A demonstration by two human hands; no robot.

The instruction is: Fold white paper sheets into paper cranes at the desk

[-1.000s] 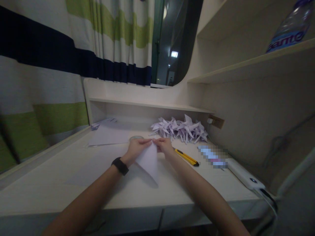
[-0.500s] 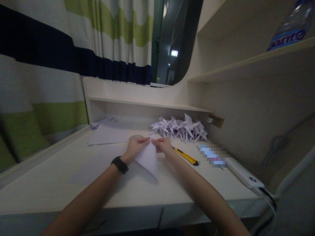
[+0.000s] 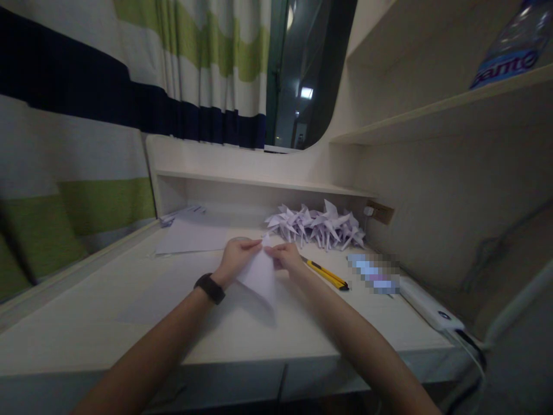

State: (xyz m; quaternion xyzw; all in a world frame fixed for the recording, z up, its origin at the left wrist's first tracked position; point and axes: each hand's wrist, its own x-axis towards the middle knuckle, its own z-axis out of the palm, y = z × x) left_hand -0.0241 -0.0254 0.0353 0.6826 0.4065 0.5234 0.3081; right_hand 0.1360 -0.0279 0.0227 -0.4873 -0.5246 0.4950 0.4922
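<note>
A folded sheet of white paper (image 3: 260, 278) is held up between both hands, its narrow tip at the top and its wider edge hanging toward me. My left hand (image 3: 235, 258) pinches it near the tip from the left, thumb and finger pressed together. From the other side my right hand (image 3: 285, 256) grips it just below the tip, with the fingers curled. A roll of tape (image 3: 239, 238) shows partly behind my left hand. Just right of my right hand lies a yellow utility knife (image 3: 327, 273).
Paper pinwheels (image 3: 319, 223) are heaped at the back of the desk (image 3: 86, 340). White sheets (image 3: 194, 232) lie at the back left, another sheet (image 3: 159, 294) nearer. On the right are a blurred-out phone (image 3: 374, 274) and a white power bank (image 3: 430, 305) with cables.
Both hands keep their hold on the paper and have barely moved. The paper's lower edge has risen slightly.
</note>
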